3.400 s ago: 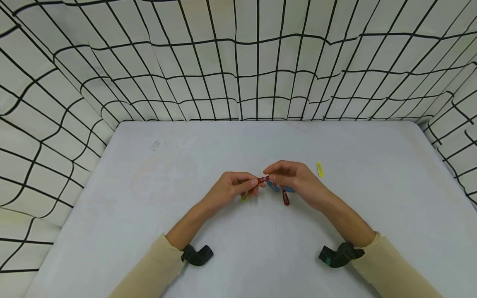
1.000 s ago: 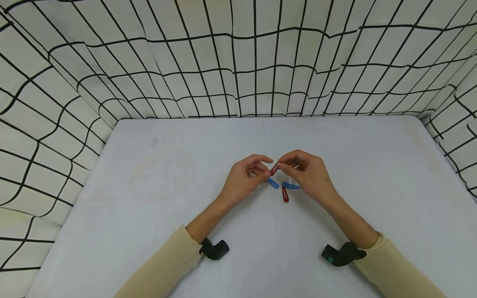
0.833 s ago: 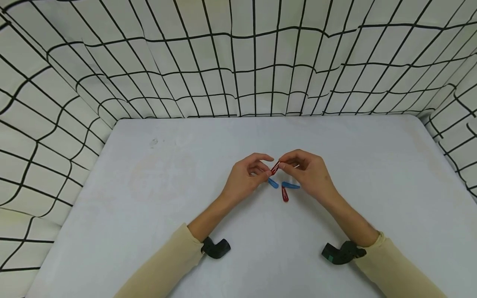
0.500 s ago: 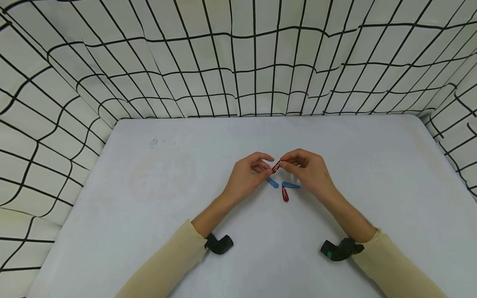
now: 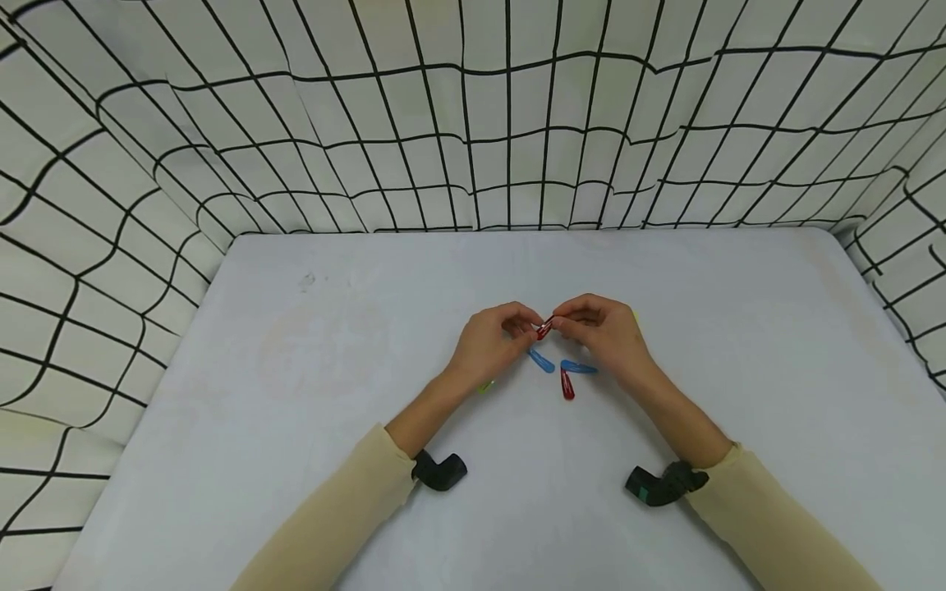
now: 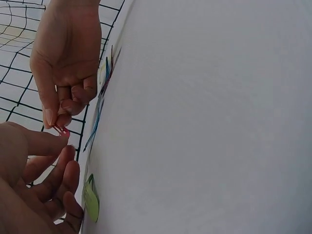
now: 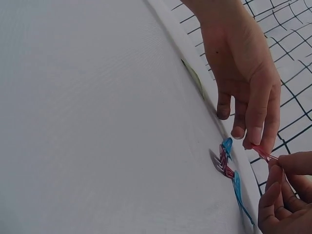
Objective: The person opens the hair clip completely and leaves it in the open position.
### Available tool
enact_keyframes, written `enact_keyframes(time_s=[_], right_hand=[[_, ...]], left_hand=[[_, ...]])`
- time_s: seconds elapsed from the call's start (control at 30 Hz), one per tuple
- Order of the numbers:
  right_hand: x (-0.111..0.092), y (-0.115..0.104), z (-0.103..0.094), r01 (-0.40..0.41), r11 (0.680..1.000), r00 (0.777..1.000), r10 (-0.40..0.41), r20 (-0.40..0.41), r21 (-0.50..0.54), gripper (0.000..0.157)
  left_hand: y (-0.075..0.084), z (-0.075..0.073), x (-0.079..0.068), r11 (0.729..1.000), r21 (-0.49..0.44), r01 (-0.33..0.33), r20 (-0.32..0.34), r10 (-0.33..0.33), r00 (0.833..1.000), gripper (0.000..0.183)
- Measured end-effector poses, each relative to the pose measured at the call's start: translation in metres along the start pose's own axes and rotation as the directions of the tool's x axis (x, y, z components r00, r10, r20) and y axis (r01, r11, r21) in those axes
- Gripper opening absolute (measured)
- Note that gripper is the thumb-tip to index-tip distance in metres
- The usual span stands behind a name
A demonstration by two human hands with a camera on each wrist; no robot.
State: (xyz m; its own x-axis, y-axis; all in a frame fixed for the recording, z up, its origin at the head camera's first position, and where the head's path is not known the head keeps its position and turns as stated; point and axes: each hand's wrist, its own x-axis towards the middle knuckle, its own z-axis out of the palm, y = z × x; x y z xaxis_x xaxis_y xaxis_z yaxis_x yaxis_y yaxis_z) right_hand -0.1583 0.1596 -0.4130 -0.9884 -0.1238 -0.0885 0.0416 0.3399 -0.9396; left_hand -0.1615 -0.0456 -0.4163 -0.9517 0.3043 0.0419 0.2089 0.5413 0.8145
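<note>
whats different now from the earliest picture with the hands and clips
The left hand and right hand moved forward and rightward with the red clip, which now slants more steeply; both still hold it. The right hand now nearly hides the yellow clip; more of the blue clips shows. The other red clip and the green clip stayed put.

White tabletop (image 5: pixel 532 476), pale walls (image 5: pixel 485 107) beyond, wavy black grid lines (image 5: pixel 508 107)

Soft light (wrist views dimmer).
</note>
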Motion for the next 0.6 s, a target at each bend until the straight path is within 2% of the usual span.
enact_keyframes(time_s=[0.17, 0.6], right_hand=[[0.003, 0.003, 0.002, -0.044, 0.999, 0.999, 0.044, 0.01, 0.006, 0.021], [0.011, 0.005, 0.004, -0.083, 0.996, 0.995, 0.084, 0.045, -0.005, 0.021]], left_hand=[[0.001, -0.001, 0.002, 0.998, 0.044, 0.036, 0.014, -0.037, 0.999, 0.016], [-0.001, -0.003, 0.005, 0.995, 0.075, 0.058, 0.043, -0.062, 0.997, 0.014]])
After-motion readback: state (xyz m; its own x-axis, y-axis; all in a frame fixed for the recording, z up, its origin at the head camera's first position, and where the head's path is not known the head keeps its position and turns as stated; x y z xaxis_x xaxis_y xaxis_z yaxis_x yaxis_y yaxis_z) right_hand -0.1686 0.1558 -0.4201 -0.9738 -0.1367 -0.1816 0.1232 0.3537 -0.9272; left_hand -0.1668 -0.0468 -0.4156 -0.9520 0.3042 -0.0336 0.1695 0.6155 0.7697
